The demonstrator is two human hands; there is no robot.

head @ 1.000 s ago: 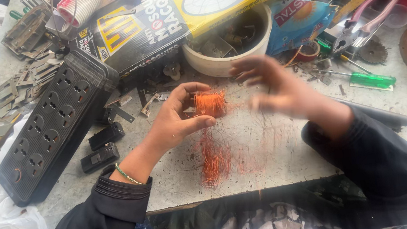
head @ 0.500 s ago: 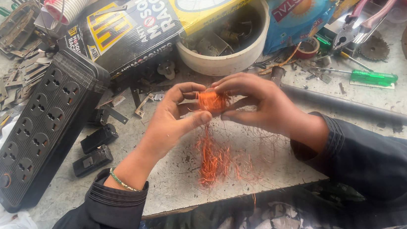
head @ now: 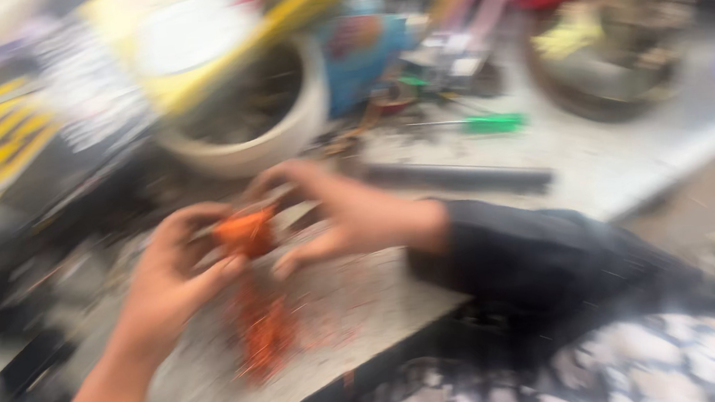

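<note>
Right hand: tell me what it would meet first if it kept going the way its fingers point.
The right hand points leftward at the small orange wire coil, apparently already touching it; just beyond are the left hand's fingers. Blur leaves depth uncertain.

Fine, shiny copper-orange wire coil [head: 244,232]; matt, rough grey worktop [head: 616,159]; glossy cardboard box [head: 185,43].

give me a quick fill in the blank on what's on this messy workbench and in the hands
1. Both hands, the left hand and the right hand, meet around a small coil of ____ wire.
2. Loose strands of that wire hang down onto the grey ____.
3. The screwdriver lying beyond the hands has a ____ handle.
4. The round white ____ stands behind the hands.

Missing words: orange; table; green; bowl
</note>
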